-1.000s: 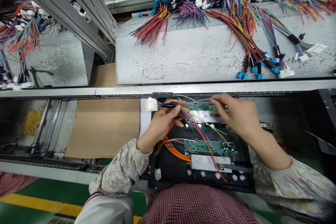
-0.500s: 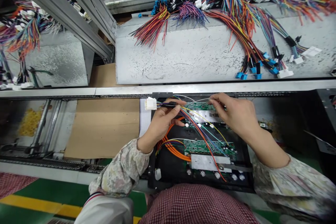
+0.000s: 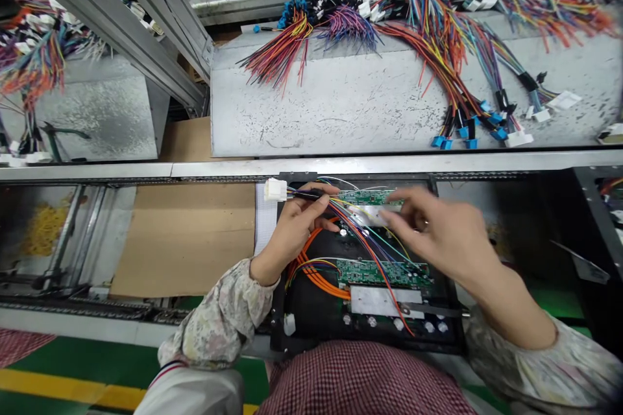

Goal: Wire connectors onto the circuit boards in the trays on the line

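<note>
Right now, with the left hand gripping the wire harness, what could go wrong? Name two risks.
The harness's loose wires, held by the left hand, cross over the lower circuit board; a free end could snag there. The right hand, blurred near these wires, might brush and tangle them.

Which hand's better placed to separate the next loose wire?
Probably right: the right hand, blurred but apparently open, hovers by the fanned-out wires. The left hand holds the harness near its white connector.

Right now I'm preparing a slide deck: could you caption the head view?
Left hand holds a wire harness over a black case with green circuit boards, the right hand blurred nearby.
</note>
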Demonstrator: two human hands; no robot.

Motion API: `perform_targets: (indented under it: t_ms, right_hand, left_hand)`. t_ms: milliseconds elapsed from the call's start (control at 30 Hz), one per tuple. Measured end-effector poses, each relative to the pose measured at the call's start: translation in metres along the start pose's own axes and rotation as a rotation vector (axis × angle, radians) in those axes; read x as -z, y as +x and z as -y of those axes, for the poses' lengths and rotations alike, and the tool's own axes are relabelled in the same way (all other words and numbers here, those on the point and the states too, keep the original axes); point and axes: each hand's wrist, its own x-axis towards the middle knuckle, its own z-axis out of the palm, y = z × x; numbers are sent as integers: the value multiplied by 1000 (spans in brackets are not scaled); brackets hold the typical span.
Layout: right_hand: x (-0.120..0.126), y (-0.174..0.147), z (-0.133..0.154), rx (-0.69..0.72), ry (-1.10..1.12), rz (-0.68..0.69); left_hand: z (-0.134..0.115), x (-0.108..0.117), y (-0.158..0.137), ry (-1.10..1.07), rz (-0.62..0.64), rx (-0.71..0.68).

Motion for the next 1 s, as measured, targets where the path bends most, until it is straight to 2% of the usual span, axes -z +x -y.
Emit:
perform_targets:
  t_ms: [67, 100, 233, 267, 433, 533, 667, 800, 1000]
  right_hand:
    - [6, -6, 3, 68, -11, 123]
    - [9, -7, 1, 61, -41, 129]
    - [14, -3, -21, -191, -174, -136]
    - [13, -1, -27, -220, -168, -160]
    - [-6, 6, -42, -206, -173, -61]
    - [-12, 6, -42, -217, -195, -58]
    - [-11, 8, -43, -202, -192, -44]
    - [-10, 10, -43, -187, -194, -11]
    - [-12, 11, -43, -226, -158, -40]
  left_hand:
    - [0, 0, 0, 3, -12, -9]
    - [0, 1, 0, 4, -22, -9]
    - [-1, 1, 1, 20, -36, 32]
    - [-1, 1, 2, 28, -34, 43]
    - [-2, 4, 2, 56, -52, 57]
    - [-3, 5, 1, 36, -7, 83]
    - [-4, 6, 1, 18, 37, 102]
    - [-3, 8, -1, 55, 17, 68]
    - [-2, 9, -2, 101, -5, 39]
